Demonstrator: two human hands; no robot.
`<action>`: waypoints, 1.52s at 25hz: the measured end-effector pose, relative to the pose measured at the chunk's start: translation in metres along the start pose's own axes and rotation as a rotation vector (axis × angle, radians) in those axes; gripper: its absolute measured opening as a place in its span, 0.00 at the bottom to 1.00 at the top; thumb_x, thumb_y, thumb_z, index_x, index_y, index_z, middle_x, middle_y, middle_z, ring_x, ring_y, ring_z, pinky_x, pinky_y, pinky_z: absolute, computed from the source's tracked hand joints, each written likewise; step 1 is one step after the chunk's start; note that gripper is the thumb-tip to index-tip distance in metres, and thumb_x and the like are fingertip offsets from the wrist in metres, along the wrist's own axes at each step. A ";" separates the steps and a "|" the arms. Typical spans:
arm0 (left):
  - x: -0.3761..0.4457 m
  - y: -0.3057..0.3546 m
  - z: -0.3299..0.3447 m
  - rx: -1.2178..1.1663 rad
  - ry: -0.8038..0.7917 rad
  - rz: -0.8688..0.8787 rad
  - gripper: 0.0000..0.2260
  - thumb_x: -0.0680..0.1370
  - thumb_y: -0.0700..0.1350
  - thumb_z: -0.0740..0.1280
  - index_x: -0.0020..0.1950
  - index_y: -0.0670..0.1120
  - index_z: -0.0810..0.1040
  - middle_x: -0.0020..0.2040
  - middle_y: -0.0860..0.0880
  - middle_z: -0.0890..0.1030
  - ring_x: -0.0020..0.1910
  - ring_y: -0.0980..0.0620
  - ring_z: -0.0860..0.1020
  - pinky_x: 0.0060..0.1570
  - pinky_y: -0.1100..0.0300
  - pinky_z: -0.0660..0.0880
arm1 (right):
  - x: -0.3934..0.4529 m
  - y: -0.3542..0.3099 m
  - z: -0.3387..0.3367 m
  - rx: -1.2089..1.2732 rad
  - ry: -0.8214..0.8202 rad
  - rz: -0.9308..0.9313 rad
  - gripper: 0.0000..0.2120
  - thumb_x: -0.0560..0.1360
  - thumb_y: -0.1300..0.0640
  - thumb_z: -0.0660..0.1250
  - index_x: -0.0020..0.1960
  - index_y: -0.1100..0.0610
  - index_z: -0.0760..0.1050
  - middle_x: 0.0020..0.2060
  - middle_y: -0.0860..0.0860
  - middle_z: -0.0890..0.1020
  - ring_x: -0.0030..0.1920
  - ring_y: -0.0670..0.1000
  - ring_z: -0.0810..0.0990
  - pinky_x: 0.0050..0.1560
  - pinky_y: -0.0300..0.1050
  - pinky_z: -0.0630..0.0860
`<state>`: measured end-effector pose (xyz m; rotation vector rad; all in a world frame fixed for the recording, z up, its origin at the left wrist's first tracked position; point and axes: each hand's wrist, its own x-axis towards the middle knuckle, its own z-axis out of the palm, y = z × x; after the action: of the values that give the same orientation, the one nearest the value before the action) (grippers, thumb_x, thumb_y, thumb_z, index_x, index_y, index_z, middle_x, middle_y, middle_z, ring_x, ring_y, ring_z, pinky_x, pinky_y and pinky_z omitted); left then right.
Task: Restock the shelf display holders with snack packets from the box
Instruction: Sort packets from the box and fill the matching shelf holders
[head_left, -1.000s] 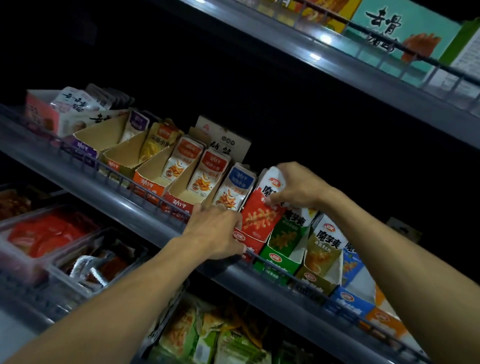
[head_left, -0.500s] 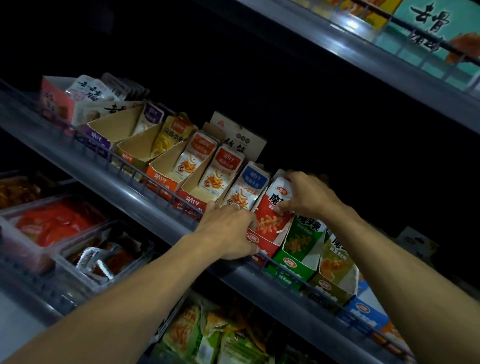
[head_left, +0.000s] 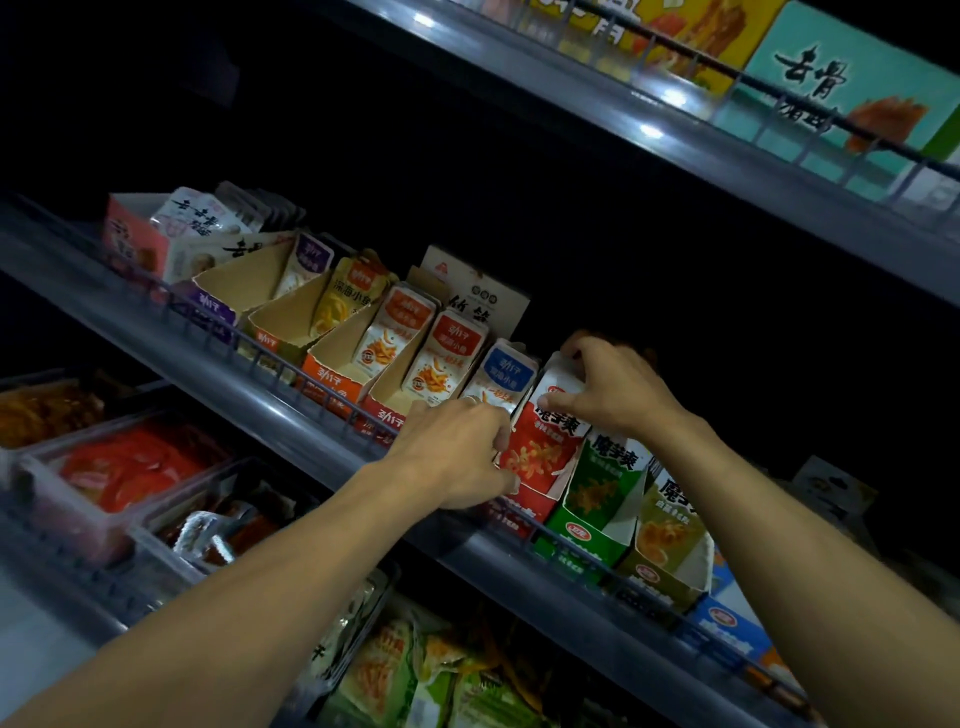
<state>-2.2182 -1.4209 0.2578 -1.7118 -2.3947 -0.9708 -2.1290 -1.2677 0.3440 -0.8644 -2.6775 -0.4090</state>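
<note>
A row of slanted cardboard display holders stands on the middle shelf (head_left: 291, 410) behind a wire rail. My right hand (head_left: 610, 389) grips the top of a stack of red-and-white snack packets (head_left: 545, 441) standing in the red holder (head_left: 524, 501). My left hand (head_left: 460, 457) holds the front left of that same red holder with curled fingers. To its left stands a blue-topped packet (head_left: 506, 371), then two orange holders (head_left: 332, 371) with packets. A green holder (head_left: 582, 530) stands just right of the red one.
Olive and blue holders (head_left: 670, 566) continue to the right. Purple and yellow holders (head_left: 244, 291) at the left are nearly hollow. An upper shelf (head_left: 675, 140) carries large boxes. Clear tubs (head_left: 119, 467) and bagged snacks (head_left: 415, 670) lie below.
The red packets have sunk deeper into the red holder under my right hand. My left hand stayed at the holder's front. The camera has drifted so the shelf sits lower in view.
</note>
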 end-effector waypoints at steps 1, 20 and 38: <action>-0.004 -0.001 -0.005 -0.001 0.015 -0.002 0.16 0.73 0.59 0.71 0.56 0.53 0.75 0.53 0.53 0.76 0.56 0.51 0.74 0.60 0.50 0.67 | -0.003 -0.006 -0.002 0.021 0.021 -0.017 0.31 0.68 0.39 0.74 0.65 0.52 0.71 0.59 0.51 0.78 0.58 0.52 0.77 0.53 0.49 0.77; -0.292 -0.132 -0.104 0.213 0.038 -0.558 0.12 0.74 0.60 0.68 0.51 0.54 0.74 0.49 0.55 0.77 0.50 0.51 0.77 0.47 0.54 0.77 | -0.093 -0.334 0.022 0.632 -0.150 -0.693 0.15 0.70 0.49 0.74 0.51 0.54 0.76 0.42 0.46 0.78 0.45 0.48 0.77 0.43 0.45 0.74; -0.566 -0.260 -0.054 0.085 0.237 -1.490 0.11 0.74 0.54 0.71 0.52 0.52 0.74 0.54 0.51 0.80 0.48 0.54 0.77 0.45 0.55 0.78 | -0.209 -0.649 0.185 0.656 -0.791 -0.970 0.20 0.71 0.49 0.75 0.59 0.54 0.75 0.53 0.51 0.80 0.51 0.50 0.78 0.52 0.51 0.79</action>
<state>-2.2402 -1.9738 -0.0324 0.5169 -3.1574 -0.9078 -2.3938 -1.8159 -0.0154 0.6481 -3.3926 0.7775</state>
